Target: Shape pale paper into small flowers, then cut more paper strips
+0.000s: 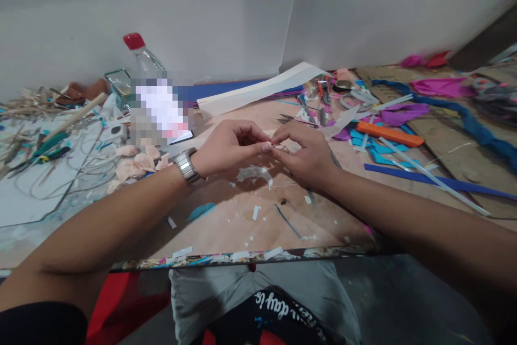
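Over the middle of the table (230, 226), my left hand (232, 145) and my right hand (305, 154) meet at the fingertips. Both are closed in a pinch, thumbs against forefingers. Whatever lies between them is too small and covered to name; only a pale speck shows at the tips. Beneath the hands, a whitish dried smear (255, 174) marks the brown tabletop. A small white paper scrap (256, 212) lies nearer the front edge. Behind the hands rests a long cream paper strip (262, 89).
On the right lie an orange cutter knife (390, 134), blue strips (440, 181) and a twisted blue length (460, 121). Green-handled pliers (44, 151), peach crumpled pieces (137, 164), a phone (161, 111) and a red-capped bottle (147, 57) occupy the left. A white wall (226, 11) stands behind.
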A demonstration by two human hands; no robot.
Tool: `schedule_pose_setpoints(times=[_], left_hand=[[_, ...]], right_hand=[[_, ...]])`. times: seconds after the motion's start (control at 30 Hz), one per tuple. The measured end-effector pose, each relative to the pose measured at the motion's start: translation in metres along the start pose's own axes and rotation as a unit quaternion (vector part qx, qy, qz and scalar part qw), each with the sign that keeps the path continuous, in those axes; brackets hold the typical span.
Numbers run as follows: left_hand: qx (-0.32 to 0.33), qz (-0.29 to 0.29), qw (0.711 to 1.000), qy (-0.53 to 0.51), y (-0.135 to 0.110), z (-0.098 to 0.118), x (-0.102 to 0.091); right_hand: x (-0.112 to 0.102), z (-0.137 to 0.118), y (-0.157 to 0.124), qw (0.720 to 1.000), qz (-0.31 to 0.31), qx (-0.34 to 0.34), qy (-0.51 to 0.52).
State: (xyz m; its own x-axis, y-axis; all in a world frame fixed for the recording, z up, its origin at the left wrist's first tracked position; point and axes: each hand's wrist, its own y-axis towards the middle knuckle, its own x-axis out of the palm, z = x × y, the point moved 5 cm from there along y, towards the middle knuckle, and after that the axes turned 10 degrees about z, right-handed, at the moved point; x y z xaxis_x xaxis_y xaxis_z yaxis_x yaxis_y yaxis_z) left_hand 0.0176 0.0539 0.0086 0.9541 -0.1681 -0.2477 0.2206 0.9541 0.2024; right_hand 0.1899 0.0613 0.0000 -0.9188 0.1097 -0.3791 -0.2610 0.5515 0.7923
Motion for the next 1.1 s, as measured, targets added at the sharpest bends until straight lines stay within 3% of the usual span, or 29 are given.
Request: schedule_pose_setpoints(times=[0.6,1.1], left_hand=[[0.040,0.056,0.997,0.026,0.0040,0.0028,-0.0073],[0.005,-0.007,1.000,0.003,0.0019,-0.0018,-0.0017]], right_hand=[[-0.0009,-0.0060,0.0026,1.000,-0.002,0.009,-0.015],[-0.0005,-0.0033,-0.0010,1.000,-0.010,0.011,-0.011]])
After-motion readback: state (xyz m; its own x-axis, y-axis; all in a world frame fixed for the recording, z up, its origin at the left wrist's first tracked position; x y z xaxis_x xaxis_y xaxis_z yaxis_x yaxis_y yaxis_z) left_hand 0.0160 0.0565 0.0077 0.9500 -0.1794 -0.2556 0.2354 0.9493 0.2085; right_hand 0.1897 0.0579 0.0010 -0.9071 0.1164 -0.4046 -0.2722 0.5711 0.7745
